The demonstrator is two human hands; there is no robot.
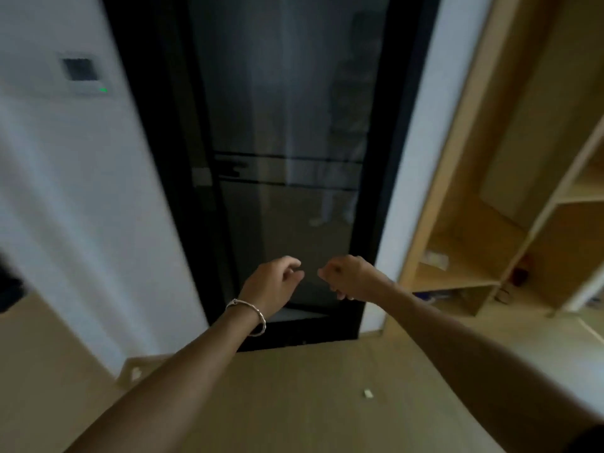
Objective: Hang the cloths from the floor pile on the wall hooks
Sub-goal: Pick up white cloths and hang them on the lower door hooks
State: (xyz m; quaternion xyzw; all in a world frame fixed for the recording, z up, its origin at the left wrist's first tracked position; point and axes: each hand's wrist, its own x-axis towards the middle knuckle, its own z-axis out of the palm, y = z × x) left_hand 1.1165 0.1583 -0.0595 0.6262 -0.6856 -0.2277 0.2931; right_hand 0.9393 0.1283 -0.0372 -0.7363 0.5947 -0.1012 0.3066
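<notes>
Left hand (pixel 273 282) and right hand (pixel 349 276) are held out side by side, just apart, before a dark glass door (pixel 287 125). Left fingers are loosely curled, right fingers curled tighter; nothing is gripped. Where the cloths lie cannot be told.

A dark glass door (pixel 287 142) stands between a white wall (pixel 81 197) bearing a small panel (pixel 81 73) and open wooden shelves (pixel 457 276), a white scrap (pixel 368 393) on the floor (pixel 294 413).

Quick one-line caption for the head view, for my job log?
Left hand and right hand, both empty, hover before a dark glass door; no cloths or hooks in view.
</notes>
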